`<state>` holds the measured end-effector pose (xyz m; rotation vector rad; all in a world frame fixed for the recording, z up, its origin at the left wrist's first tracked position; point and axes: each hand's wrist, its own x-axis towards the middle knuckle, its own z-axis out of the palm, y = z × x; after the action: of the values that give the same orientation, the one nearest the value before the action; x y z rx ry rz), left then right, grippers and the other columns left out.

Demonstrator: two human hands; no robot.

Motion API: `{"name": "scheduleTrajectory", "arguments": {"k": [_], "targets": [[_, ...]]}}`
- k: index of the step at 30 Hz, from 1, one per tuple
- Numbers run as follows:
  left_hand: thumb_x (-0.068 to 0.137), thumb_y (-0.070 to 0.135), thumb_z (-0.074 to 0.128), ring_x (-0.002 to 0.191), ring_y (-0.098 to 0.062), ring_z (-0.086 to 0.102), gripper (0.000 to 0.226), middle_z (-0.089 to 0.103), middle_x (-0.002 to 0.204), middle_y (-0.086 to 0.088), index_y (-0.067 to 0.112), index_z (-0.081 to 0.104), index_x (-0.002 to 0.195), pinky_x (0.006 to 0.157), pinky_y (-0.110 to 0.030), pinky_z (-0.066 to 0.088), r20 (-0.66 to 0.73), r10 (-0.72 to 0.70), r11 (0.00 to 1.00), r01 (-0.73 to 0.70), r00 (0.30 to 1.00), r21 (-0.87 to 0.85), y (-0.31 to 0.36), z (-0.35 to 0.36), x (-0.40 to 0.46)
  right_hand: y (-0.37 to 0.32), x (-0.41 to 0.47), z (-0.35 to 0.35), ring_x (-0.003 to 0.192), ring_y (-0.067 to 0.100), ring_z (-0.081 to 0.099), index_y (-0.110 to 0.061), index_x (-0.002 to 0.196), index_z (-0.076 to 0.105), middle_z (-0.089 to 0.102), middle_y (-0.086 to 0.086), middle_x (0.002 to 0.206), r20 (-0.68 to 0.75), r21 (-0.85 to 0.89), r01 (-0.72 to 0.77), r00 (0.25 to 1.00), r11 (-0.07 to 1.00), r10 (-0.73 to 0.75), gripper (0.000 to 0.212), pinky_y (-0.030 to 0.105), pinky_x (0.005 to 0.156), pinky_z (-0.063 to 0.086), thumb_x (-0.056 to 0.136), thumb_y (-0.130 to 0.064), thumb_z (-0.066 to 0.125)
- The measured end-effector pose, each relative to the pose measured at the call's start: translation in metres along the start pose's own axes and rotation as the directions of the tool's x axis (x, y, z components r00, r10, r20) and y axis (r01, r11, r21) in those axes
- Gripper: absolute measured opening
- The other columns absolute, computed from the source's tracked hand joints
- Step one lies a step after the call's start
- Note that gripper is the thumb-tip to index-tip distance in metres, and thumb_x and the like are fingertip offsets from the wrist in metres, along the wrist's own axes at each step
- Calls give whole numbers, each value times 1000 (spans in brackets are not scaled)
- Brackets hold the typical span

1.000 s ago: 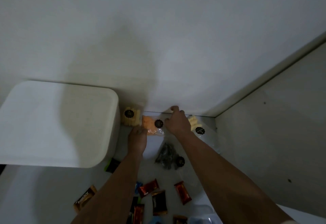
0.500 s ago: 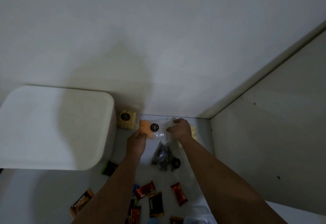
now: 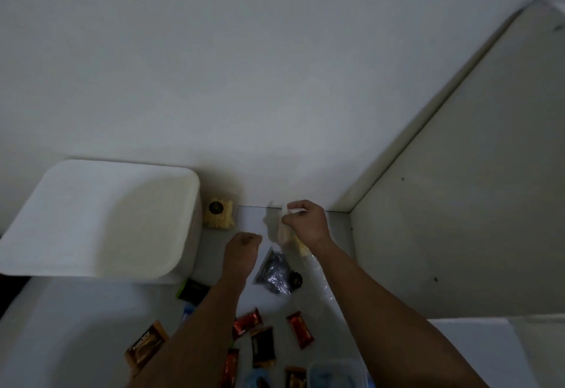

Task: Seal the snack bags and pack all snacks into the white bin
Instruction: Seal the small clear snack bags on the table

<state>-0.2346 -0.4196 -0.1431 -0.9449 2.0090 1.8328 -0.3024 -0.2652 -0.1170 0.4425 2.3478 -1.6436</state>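
Observation:
My right hand pinches the top of a clear snack bag and holds it up off the table near the back wall. The bag hangs down, with pale yellow pieces showing beside my wrist. My left hand hovers just left of the bag with its fingers curled under, and whether it holds anything is hidden. The white bin stands at the left. A yellow snack bag leans against the bin's right side. A bag of dark snacks lies between my forearms. The orange snack bag is out of sight.
Several wrapped chocolate bars lie scattered near the front, one gold-brown bar further left. A green-black packet sits by the bin's corner. A clear plastic container is at the bottom edge. A grey side panel closes off the right.
My right hand has lifted the clear bag off the table and turned it upright. My left hand has let go of the orange bag's edge and drawn back a little.

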Motion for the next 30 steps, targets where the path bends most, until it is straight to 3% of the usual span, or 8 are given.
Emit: {"name": "scheduleTrajectory", "arguments": {"k": [4, 8, 14, 18, 21, 24, 27, 30], "targets": [[93, 35, 67, 97, -25, 71, 27, 74, 102, -12, 10, 70, 101, 82, -38, 59, 188, -49, 969, 92, 981, -230, 24, 4, -44, -6, -47, -11, 59, 12, 62, -15, 96, 73, 66, 0, 65, 83, 53, 118, 989, 992, -122, 26, 28, 62, 54, 74, -1, 79], [88, 53, 66, 95, -32, 71, 46, 74, 100, -16, 8, 69, 102, 78, -45, 62, 221, 38, 985, 1, 975, -174, 37, 0, -82, -8, -93, -25, 61, 8, 67, -7, 100, 74, 68, -6, 62, 166, 116, 185, 965, 976, -202, 23, 24, 63, 54, 81, 6, 72], [90, 46, 68, 94, -29, 74, 37, 76, 99, -13, 10, 72, 97, 86, -49, 59, 127, 107, 977, -81, 986, -199, 28, -12, -137, -9, -145, -32, 80, 11, 75, -9, 99, 77, 78, 3, 87, 197, 170, 240, 942, 956, -271, 15, 23, 76, 60, 86, -2, 74], [96, 34, 62, 102, -35, 71, 27, 72, 111, -17, 9, 69, 103, 89, -54, 58, 72, 122, 973, -105, 990, -206, 12, -22, -161, -2, -172, -22, 69, 7, 71, -5, 92, 77, 74, 1, 77, 168, 119, 272, 942, 955, -290, 14, 24, 69, 60, 81, 3, 73], [98, 24, 58, 104, -38, 70, 23, 70, 116, -21, 7, 66, 111, 88, -54, 59, 64, 128, 977, -114, 990, -179, 0, -27, -176, 7, -188, -13, 64, 4, 67, -8, 85, 72, 70, -3, 71, 120, 73, 284, 949, 956, -291, 10, 22, 61, 58, 79, -6, 79], [98, 19, 58, 99, -37, 71, 26, 70, 114, -22, 2, 65, 116, 83, -49, 61, 70, 122, 977, -108, 990, -182, -11, -34, -186, 13, -198, -8, 69, 11, 71, -18, 84, 69, 71, -2, 74, 124, 48, 257, 957, 965, -261, 16, 34, 69, 61, 76, -17, 83], [97, 16, 60, 101, -37, 71, 22, 72, 111, -23, 1, 67, 111, 85, -49, 61, 94, 132, 977, -114, 987, -179, -19, -45, -191, 11, -206, -7, 66, 16, 70, -16, 87, 69, 69, 1, 70, 193, 69, 262, 943, 963, -270, 16, 41, 71, 61, 79, -14, 83], [96, 13, 61, 96, -31, 74, 18, 75, 101, -20, -1, 69, 105, 80, -44, 62, 135, 139, 980, -116, 981, -163, -20, -59, -194, 8, -216, -8, 59, 9, 62, -12, 93, 69, 63, -4, 63, 212, 31, 292, 933, 956, -291, 18, 36, 64, 57, 80, -12, 81]]}}
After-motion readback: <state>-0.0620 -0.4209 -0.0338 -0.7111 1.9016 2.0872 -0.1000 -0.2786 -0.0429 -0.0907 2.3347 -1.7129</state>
